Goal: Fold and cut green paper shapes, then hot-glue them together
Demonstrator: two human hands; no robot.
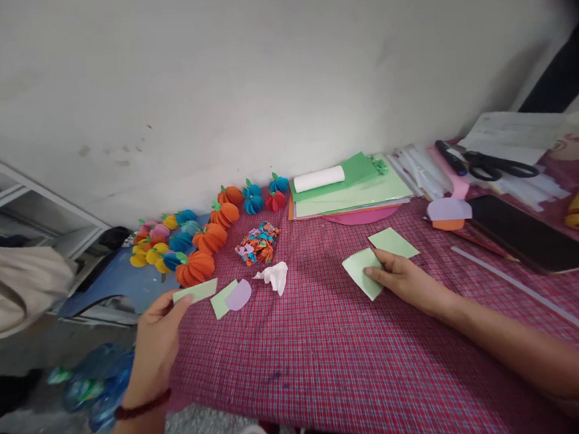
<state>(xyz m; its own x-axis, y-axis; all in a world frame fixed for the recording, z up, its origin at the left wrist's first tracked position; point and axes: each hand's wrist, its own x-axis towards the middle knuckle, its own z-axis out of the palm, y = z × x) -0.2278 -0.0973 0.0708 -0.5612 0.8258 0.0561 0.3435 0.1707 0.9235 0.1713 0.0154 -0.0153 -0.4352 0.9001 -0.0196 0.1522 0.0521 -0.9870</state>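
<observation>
My left hand pinches a narrow light green paper piece between thumb and fingers, above the table's left side. Just right of it on the cloth lie another light green paper piece and a lilac paper half-circle, which overlap. My right hand grips light green paper squares, with the thumb on top; I cannot tell how many are in the stack. Behind the right fingers, one more light green paper square rests on the checked tablecloth.
Paper pumpkins in several colours crowd the left back. Paper scraps and a crumpled white tissue lie mid-table. Coloured sheets with a white roll sit by the wall. Scissors and a black phone are at right.
</observation>
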